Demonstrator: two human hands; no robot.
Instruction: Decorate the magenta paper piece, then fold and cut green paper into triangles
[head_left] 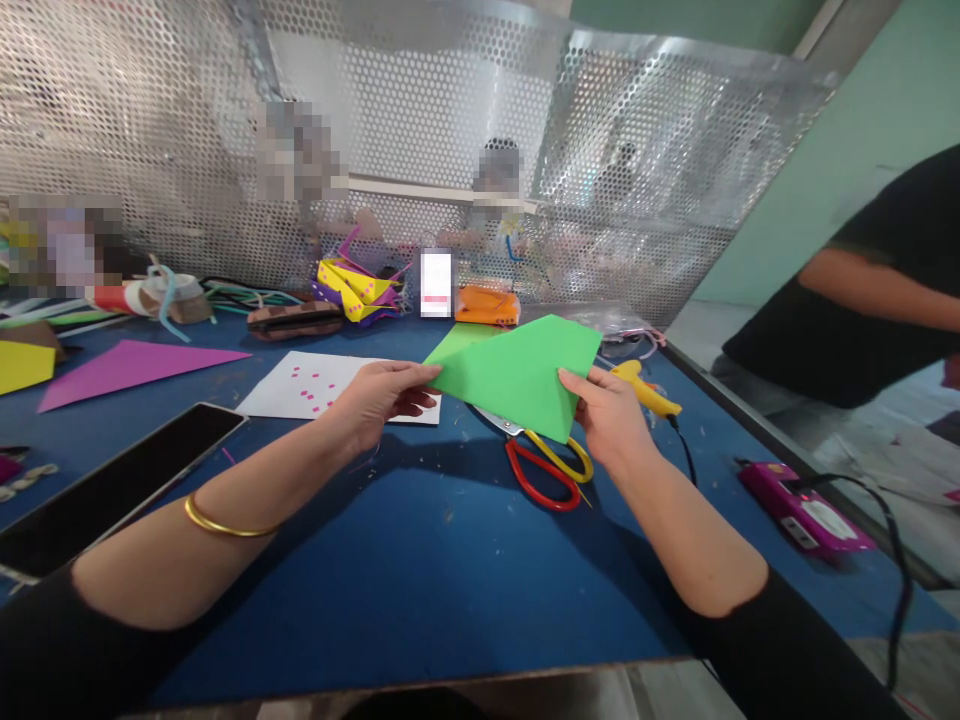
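Note:
Between my hands a bright green sheet of paper (517,375), cut to a kite-like shape, is held above the table. My left hand (386,398) pinches its pointed left corner between thumb and fingers. At the wide right end, my right hand (604,405) grips the edge, thumb on top. Scissors (541,490) with one red and one yellow handle lie under the sheet, their blades partly hidden by it. A white sheet (281,390) with small pink squares lies behind my left hand. Another, lighter green piece (469,340) shows behind the held paper.
On the blue table (420,590) a tablet (127,480) and a purple paper piece (135,370) lie left. Rightward are a yellow glue gun (646,388) and a corded magenta box (806,510). A phone (436,284) stands before the perforated metal screen (420,110). A person (862,290) stands right.

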